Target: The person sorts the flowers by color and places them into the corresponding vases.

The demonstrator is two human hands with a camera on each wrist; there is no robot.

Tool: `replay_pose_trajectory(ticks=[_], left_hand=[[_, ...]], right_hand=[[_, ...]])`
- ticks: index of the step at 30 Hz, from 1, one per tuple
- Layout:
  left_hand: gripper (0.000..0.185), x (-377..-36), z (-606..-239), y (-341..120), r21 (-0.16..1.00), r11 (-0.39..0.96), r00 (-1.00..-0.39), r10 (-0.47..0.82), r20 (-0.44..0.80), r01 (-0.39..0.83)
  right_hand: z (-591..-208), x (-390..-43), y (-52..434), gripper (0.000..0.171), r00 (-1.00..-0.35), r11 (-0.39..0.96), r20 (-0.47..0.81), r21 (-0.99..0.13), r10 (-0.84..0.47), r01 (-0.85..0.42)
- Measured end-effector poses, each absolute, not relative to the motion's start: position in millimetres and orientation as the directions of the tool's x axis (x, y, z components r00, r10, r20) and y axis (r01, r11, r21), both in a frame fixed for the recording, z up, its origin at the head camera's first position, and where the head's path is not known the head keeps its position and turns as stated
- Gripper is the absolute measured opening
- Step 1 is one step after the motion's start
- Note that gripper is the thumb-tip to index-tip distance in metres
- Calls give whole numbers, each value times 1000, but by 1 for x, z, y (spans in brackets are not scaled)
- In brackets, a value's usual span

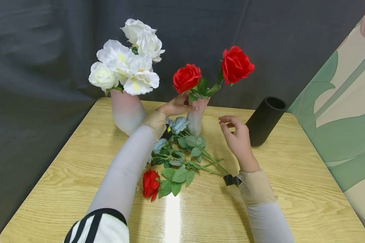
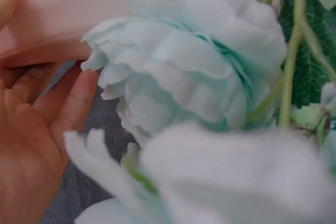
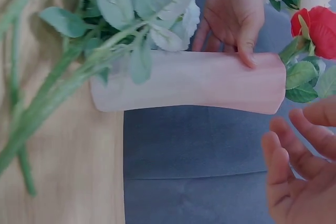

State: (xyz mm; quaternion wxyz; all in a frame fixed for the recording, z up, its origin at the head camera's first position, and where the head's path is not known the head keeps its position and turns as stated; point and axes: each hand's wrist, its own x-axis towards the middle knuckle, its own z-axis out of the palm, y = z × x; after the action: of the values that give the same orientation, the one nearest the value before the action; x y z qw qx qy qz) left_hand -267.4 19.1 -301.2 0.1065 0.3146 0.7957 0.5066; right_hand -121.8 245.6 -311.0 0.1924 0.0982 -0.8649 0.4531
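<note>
The left hand (image 1: 177, 106) grips the slim vase (image 1: 195, 118) near its rim, black vase (image 1: 264, 121) at its 3 o'clock; the right hand (image 1: 238, 138), at 4 o'clock, is half-curled, empty. Should the left grip slacken, the rose (image 1: 238, 64) leaning toward 1 o'clock might tip it.

Table (image 1: 292, 189): wood-grain, smooth, glossy glare toward near edge. Slim vase (image 1: 195, 119), near far edge: smooth, satin-matt. Black vase (image 1: 264, 123), far right corner: matt. Blue flowers (image 1: 179, 125): cloth-like petals. Backdrop (image 1: 197, 33): creased cloth.
</note>
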Motion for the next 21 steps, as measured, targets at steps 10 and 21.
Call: replay_pose_trajectory(ticks=[10,21], left_hand=[[49,-267,-301,19,876,284,-780,607,151,391],[47,-268,-303,18,879,266,-777,607,166,396]], right_hand=[[-335,-97,248,14,-932,669,274,-649,-237,-361],[-363,-67,244,14,-888,693,32,-613,-458,-380]])
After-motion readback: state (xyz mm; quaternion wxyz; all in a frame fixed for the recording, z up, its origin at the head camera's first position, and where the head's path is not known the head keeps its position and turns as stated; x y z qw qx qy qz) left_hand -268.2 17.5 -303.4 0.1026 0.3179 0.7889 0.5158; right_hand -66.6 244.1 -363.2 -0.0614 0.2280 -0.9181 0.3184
